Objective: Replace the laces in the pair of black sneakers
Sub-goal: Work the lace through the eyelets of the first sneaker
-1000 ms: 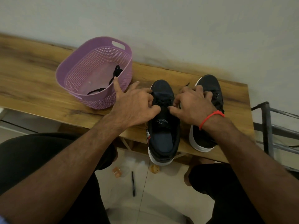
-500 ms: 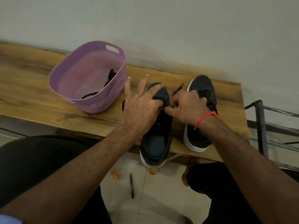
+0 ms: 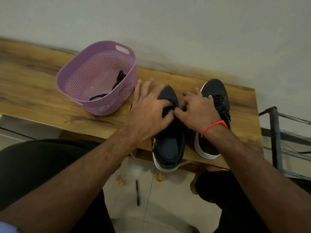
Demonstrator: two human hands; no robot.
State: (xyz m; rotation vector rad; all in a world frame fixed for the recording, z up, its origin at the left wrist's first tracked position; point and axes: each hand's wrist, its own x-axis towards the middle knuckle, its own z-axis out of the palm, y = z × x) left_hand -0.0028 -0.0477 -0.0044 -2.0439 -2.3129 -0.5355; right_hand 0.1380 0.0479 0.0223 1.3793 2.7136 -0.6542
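Our hands work the lacing of the left sneaker on the tabletop.

The tabletop (image 3: 42, 91) carries a basket (image 3: 101, 81) at 10 o'clock holding a black lace (image 3: 117, 81); the two sneakers stand side by side, the left sneaker (image 3: 168, 148) at 6 o'clock with its heel over the edge, the right sneaker (image 3: 217, 96) at 3 o'clock. Our left hand (image 3: 148, 113) rests on the left sneaker, outer fingers spread, thumb and forefinger pinching its lacing; our right hand (image 3: 198, 110) pinches there too.
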